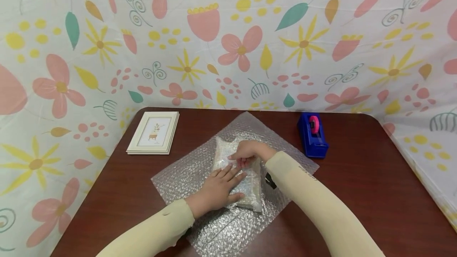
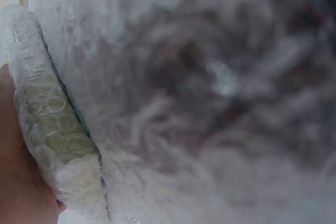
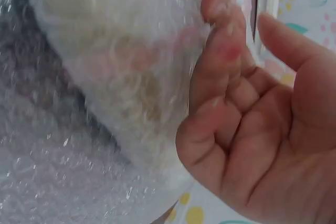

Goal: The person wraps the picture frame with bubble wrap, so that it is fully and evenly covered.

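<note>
A flat, rectangular package [image 1: 252, 187] wrapped in bubble wrap lies on a larger bubble wrap sheet [image 1: 182, 175]. My left hand [image 1: 218, 190] rests on the package's near left part, fingers spread. Over its upper right part is my right hand [image 1: 250, 152], fingers curled under and close against the wrapping. The right wrist view shows the right hand's curled fingers [image 3: 210, 124] beside the wrapped face, thumb held apart and nothing visible in the grasp. In the left wrist view, a pale greenish edge shows through the wrapped package [image 2: 58, 124].
A white picture frame [image 1: 152, 133] with a small plant print lies at the table's back left. At the back right stands a blue tape dispenser [image 1: 312, 135] holding a pink-cored roll. A floral curtain [image 1: 228, 50] hangs behind the dark wooden table [image 1: 371, 177].
</note>
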A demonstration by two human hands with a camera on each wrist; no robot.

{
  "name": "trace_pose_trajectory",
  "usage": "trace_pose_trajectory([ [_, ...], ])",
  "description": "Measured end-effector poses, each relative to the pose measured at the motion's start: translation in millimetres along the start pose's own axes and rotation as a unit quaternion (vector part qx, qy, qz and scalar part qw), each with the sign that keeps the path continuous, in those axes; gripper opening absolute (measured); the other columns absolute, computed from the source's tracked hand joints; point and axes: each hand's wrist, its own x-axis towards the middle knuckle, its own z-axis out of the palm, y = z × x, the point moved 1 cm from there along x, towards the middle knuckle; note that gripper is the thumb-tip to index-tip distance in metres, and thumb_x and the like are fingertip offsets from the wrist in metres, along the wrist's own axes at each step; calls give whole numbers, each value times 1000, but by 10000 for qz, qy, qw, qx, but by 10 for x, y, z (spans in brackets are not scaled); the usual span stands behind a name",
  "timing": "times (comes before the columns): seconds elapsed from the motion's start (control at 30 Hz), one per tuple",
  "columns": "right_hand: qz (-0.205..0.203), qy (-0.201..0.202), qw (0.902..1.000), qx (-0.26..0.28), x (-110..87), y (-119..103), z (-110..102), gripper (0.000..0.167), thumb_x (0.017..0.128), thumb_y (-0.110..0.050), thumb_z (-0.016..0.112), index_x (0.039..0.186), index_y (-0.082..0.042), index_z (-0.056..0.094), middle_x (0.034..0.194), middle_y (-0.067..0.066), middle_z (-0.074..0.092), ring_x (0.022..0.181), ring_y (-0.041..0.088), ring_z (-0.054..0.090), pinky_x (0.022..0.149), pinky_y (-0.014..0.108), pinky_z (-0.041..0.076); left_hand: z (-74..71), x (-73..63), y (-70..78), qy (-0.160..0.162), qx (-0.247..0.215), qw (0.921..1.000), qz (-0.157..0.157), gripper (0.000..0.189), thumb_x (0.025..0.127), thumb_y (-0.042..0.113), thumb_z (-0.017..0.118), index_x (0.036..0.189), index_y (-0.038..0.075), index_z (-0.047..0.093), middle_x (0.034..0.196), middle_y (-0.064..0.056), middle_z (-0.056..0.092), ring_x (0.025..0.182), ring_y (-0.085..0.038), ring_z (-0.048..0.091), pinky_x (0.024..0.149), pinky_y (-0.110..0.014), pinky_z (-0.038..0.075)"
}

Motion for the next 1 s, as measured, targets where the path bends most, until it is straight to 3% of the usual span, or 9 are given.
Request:
trace_pose_trajectory([
  [0.13,-107,-379,9991,173,-59,18,-69,41,103,-39,58,79,-10,74,71,-4,72,63,5,64,58,18,44,-14,-8,3,-36,-34,10000,-25,67,105,59,41,162,27,30,172,1,26,159,-26,28,125,-48,34],
  [0.23,-448,-648,9966,242,-77,41,-113,33,104,-33,57,92,-7,74,85,1,78,82,10,74,72,22,53,-17,-12,-5,-87,-98,9999,-48,68,105,59,41,163,27,28,172,1,23,160,-26,26,126,-48,33],
  [0.33,-668,-857,9938,244,-78,66,-143,26,105,-26,57,108,-5,72,95,3,78,90,11,73,77,23,55,-17,-20,-11,-60,-111,9999,-54,68,104,59,42,163,27,30,172,2,24,159,-25,27,126,-48,33],
  [0.5,-719,-943,9926,268,-71,112,-138,24,104,-17,57,119,-5,70,86,-2,70,74,5,61,68,20,51,-19,-27,-3,-56,-127,9999,-34,67,105,59,42,162,27,30,172,2,25,159,-25,27,125,-47,34],
  [0.7,-871,-830,9900,734,-83,140,-127,22,103,-9,54,118,-1,67,68,-4,51,61,7,43,62,22,42,-19,-22,5,-42,-130,9999,-19,67,105,58,43,162,27,31,172,2,25,159,-25,27,126,-47,32],
  [0.83,-871,-764,9884,980,-90,142,-129,20,104,-12,55,113,1,67,73,-4,54,62,7,47,60,22,45,-13,-17,5,-41,-187,9998,-27,66,105,58,42,162,27,31,172,2,25,159,-25,26,126,-48,32],
  [1.0,-589,-730,9921,831,-117,154,-145,18,103,-18,58,111,-6,69,83,-2,61,63,8,51,53,21,41,-27,-10,8,-9,-194,9998,-3,66,105,58,42,162,26,32,172,1,26,159,-25,27,126,-47,32],
])
